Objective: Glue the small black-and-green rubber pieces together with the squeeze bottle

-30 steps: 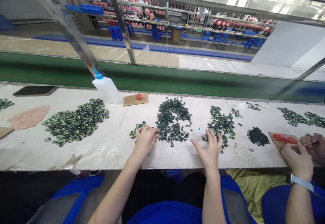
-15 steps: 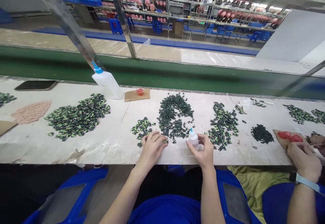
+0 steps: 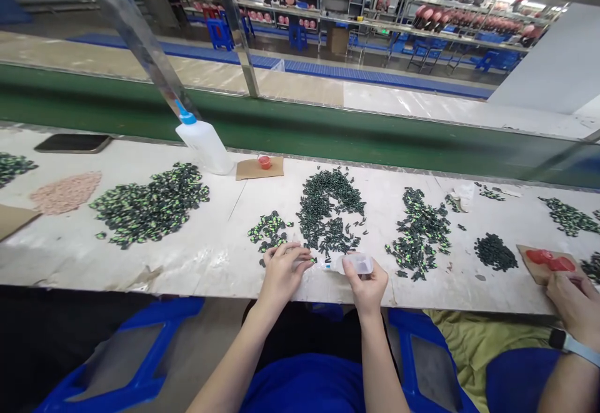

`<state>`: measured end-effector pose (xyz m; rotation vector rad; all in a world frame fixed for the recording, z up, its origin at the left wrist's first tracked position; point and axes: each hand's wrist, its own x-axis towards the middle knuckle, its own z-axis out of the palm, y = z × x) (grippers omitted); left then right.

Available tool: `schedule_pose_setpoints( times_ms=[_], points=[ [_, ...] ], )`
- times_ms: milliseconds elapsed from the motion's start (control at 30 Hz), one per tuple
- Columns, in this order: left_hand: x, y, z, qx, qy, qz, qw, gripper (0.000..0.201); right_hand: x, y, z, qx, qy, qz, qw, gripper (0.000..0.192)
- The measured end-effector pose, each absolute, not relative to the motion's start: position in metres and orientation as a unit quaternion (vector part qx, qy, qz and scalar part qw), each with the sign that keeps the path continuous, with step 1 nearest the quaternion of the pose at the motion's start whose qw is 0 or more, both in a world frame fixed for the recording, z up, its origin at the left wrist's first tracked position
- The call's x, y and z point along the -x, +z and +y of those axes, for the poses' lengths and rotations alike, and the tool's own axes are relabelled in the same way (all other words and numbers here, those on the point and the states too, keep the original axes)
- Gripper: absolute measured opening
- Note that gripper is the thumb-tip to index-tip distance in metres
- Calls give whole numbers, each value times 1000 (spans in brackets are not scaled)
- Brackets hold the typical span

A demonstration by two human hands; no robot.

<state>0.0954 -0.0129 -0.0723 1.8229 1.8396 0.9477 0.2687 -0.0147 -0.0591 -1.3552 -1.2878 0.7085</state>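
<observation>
My right hand (image 3: 366,283) grips a small clear squeeze bottle (image 3: 355,264), tipped on its side with the nozzle pointing left. My left hand (image 3: 282,269) pinches a small dark piece at its fingertips, just left of the nozzle. Both hands rest at the near edge of the white worktable (image 3: 206,257). Right behind my left hand lies a small heap of black-and-green pieces (image 3: 268,228). A larger heap of dark green pieces (image 3: 330,207) spreads behind both hands.
A big white bottle with a blue cap (image 3: 202,141) stands at the back beside a cardboard scrap holding a red cap (image 3: 264,162). More heaps lie left (image 3: 150,204) and right (image 3: 422,228). A co-worker's hand (image 3: 574,303) is at the far right by a cardboard with red blobs (image 3: 546,258).
My right hand picked the small bottle off the table, then tipped it from upright onto its side toward my left hand. My left hand drew back from the heap to the table edge.
</observation>
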Motion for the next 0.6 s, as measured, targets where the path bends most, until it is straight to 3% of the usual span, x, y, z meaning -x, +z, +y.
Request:
schedule_pose_setpoints(
  times_ms=[300, 600],
  points=[
    [-99, -72, -14, -636, 339, 672, 174, 9, -253, -58, -11, 578, 227, -570, 538, 25],
    [-99, -72, -14, -637, 346, 666, 176, 8, -254, -57, -7, 571, 241, -596, 510, 24]
  ],
)
